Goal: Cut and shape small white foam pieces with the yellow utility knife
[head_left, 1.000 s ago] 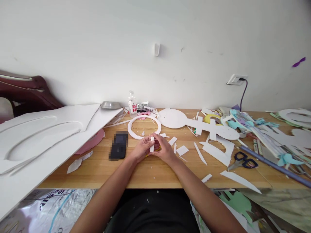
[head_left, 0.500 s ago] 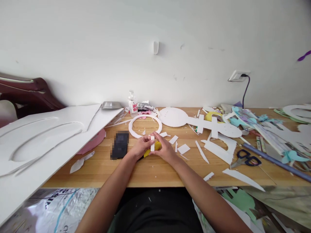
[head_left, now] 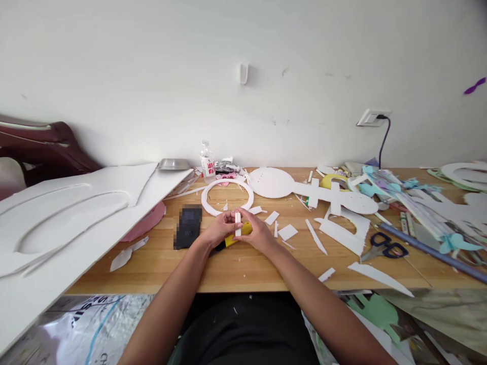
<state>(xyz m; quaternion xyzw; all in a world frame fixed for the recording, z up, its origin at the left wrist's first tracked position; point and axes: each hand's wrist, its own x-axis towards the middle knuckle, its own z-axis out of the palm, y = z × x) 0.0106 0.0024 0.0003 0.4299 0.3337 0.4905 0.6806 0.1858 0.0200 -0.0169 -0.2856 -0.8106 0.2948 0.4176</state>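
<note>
Both hands meet above the wooden table, around a small white foam piece held upright. My left hand pinches it from the left, fingers closed. From the right, my right hand has its fingertips at the top and bottom of the same piece. Beneath the hands lies a yellow and black tool, partly hidden by them. A white foam ring rests just behind the hands, and a black object, partly pixelated, lies to their left.
On the left, a large white foam board overhangs the table edge. Scissors, a blue rod and foam scraps lie to the right. A bottle and metal dish stand at the back.
The white piece has turned slightly in my fingers and looks a little shorter. More of the yellow tool's left part shows. Both hands keep nearly the same place.
</note>
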